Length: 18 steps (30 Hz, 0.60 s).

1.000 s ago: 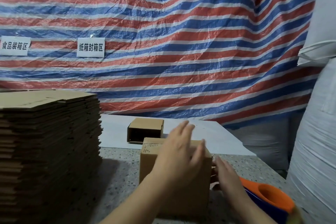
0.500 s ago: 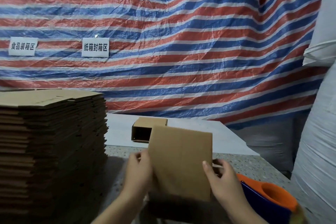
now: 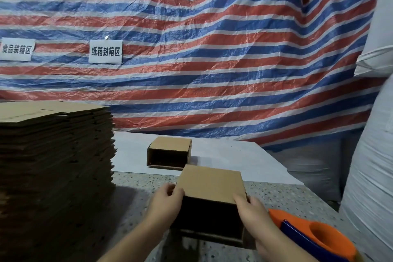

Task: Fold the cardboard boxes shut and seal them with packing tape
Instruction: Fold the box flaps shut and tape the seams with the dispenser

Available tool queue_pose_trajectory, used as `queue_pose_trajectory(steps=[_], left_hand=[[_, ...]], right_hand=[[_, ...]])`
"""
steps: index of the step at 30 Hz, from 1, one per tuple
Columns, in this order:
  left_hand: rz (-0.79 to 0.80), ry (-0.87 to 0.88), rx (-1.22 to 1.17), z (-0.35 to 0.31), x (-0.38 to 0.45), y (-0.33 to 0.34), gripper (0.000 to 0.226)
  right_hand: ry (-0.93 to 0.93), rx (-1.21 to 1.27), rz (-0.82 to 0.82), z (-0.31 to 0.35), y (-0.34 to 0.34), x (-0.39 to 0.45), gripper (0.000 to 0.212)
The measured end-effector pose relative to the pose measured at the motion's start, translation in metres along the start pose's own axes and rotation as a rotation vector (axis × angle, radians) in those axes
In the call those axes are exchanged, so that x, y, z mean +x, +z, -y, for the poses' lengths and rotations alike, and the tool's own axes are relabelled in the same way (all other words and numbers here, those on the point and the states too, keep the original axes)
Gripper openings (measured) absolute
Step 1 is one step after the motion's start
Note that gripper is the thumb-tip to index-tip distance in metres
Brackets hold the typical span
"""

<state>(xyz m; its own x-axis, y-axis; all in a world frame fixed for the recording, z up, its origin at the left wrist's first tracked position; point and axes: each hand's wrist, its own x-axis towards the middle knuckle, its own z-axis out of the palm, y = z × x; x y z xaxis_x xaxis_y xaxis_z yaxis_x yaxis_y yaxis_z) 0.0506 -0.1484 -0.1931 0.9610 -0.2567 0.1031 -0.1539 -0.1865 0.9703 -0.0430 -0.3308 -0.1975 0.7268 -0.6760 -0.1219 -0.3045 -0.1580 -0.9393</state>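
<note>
I observed both hands on the near cardboard box [image 3: 209,183], which sat on the speckled bench [image 3: 136,208] close in front of me with its open, dark side turned toward the camera. The left hand [image 3: 167,203] held the box's left near corner, its fingers [image 3: 177,193] curled over the top edge and clamped on the cardboard. The right hand [image 3: 253,212] held the right near corner in the same manner, fingers bent round the top panel's edge. No tape was visible on this box. A second cardboard box [image 3: 170,152] lay farther back on a white sheet [image 3: 234,161], also open toward me and apart from the first. An orange and blue tape dispenser [image 3: 314,236] rested on the bench just beside the right wrist. A tall stack of flattened cardboard blanks [image 3: 53,155] stood at the left. Behind hung a red, white and blue striped tarpaulin [image 3: 212,49] bearing two white paper labels [image 3: 105,51]. White woven sacks [image 3: 374,166] stood at the right.
</note>
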Motion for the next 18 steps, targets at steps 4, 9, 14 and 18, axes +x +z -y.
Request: queue_pose_trajectory(steps=[4,9,14,18], left_hand=[[-0.032,0.085,0.018,-0.019,0.045,0.018,0.033],[0.011,0.194,0.154,-0.037,0.128,0.048,0.045],[0.048,0.350,0.633,-0.034,0.200,0.067,0.052],[0.015,0.460,0.877,-0.014,0.243,0.077,0.046]], right_hand=[[-0.083,0.041,-0.065,0.031,0.001,0.039,0.035],[-0.102,0.093,-0.138,0.069,0.003,0.115,0.042],[-0.080,0.087,-0.184,0.087,0.009,0.185,0.047],[-0.068,0.065,-0.193,0.085,0.019,0.232,0.049]])
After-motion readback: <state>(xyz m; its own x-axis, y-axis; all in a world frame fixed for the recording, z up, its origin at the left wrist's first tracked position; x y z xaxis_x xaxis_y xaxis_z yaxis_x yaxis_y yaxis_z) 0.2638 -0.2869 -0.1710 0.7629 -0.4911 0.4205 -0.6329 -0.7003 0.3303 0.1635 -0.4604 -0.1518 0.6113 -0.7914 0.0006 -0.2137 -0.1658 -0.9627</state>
